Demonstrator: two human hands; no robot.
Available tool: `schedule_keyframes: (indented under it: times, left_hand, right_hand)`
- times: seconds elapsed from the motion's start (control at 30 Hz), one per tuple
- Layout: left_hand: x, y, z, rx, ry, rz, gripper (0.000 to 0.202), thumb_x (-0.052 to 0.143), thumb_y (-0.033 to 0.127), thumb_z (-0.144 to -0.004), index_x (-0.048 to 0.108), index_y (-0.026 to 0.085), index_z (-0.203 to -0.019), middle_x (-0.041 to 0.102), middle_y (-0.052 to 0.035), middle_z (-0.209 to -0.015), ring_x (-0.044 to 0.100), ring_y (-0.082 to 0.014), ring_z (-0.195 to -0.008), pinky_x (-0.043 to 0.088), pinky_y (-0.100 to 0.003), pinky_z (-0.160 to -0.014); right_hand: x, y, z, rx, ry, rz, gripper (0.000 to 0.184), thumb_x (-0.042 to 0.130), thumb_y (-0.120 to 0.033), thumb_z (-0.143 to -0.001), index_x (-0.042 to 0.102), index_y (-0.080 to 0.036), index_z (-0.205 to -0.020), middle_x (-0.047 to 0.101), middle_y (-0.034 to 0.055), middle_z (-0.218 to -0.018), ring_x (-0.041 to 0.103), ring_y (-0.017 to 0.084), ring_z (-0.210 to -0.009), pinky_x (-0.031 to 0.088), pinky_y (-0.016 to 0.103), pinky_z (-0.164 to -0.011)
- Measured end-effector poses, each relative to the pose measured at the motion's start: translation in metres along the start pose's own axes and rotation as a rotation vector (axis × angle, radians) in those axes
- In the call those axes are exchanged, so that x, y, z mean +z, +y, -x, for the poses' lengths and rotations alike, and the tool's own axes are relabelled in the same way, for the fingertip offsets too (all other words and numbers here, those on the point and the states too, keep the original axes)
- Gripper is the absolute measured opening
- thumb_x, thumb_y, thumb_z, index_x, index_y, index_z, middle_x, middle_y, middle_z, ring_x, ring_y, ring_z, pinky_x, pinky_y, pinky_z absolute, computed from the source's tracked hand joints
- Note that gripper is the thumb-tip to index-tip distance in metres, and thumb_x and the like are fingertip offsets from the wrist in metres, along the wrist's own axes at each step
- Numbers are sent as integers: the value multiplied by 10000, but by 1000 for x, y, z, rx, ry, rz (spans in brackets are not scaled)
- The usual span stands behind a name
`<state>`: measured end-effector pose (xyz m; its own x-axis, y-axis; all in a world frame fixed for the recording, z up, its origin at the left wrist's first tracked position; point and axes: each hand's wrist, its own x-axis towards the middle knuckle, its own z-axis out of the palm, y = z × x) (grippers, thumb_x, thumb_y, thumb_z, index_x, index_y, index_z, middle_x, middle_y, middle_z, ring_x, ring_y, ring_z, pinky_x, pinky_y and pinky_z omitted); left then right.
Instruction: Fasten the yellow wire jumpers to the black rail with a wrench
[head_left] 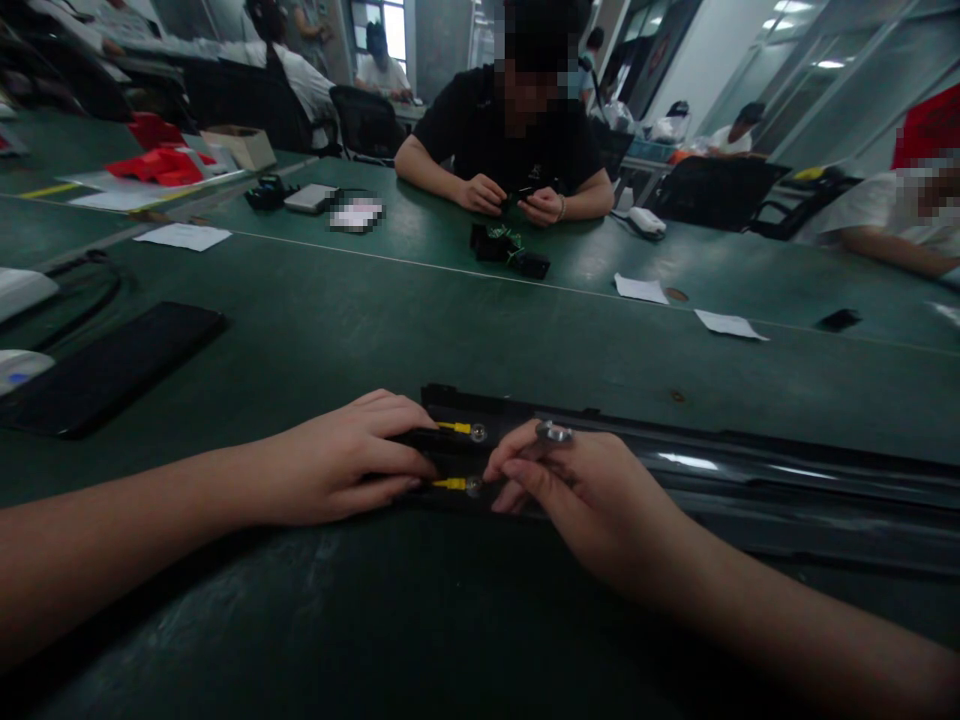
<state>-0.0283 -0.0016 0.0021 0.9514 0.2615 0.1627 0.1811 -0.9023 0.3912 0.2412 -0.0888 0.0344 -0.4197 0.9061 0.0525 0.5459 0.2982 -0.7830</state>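
A long black panel (592, 425) with glossy raised strips lies on the green table in front of me. Near its left end, two yellow-sleeved wire terminals (454, 428) sit at round metal fasteners (478, 432), one row above the other. My left hand (367, 455) comes in palm down, its bent fingertips at the wire ends of both terminals; their exact grip is partly hidden. At the lower fastener (473, 486), the fingertips of my right hand (566, 475) are pinched together, a ring on one finger. Whatever lies between them is hidden.
A black phone-like slab (120, 365) lies at left beside white objects and a cable. Across the table, a person's hands (517, 200) hold a small dark item above black parts with green wires (506, 250). Paper slips (641, 289) lie along the table joint.
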Motion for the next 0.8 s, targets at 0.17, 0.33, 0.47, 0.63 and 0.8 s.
schedule_keyframes:
  times: [0.17,0.33,0.47,0.63,0.8]
  left_hand:
    - [1,1,0,-1,8,4,211,554,175,-998,700,230,-1141,599,-96,-1284,552,-273,-1193,425,-436,-1053]
    - [1,1,-1,3,4,5,215,551,173,-998,702,221,-1143,607,-103,-1274,560,-277,-1186,424,-446,-1056]
    - [0,1,-1,-7,6,11,216,574,182,-991,710,243,-1148,615,-90,-1277,565,-271,-1183,431,-429,-1055]
    - [-1,1,-1,-6,11,13,215,571,184,-996,711,241,-1148,619,-88,-1273,563,-263,-1187,430,-410,-1060]
    - [-1,2,0,-14,2,11,217,578,182,-993,711,240,-1154,615,-92,-1282,562,-269,-1193,435,-421,-1059]
  right_hand:
    - [-1,-1,-1,1,27,66,217,508,-215,-1023,689,-152,-921,728,45,-840,697,155,-695,556,282,-648]
    - [-3,-1,0,-166,108,136,197,519,-186,-1024,669,-163,-899,712,49,-931,664,162,-855,515,296,-783]
    - [-3,1,2,-86,76,97,175,547,-236,-1022,629,-192,-874,673,4,-833,633,143,-749,490,281,-697]
    - [-2,2,2,-37,20,27,194,463,-231,-1051,625,-204,-947,684,19,-913,655,147,-786,512,292,-734]
    - [-4,3,1,-83,30,40,163,481,-193,-1030,631,-192,-968,683,51,-997,669,156,-833,533,310,-783]
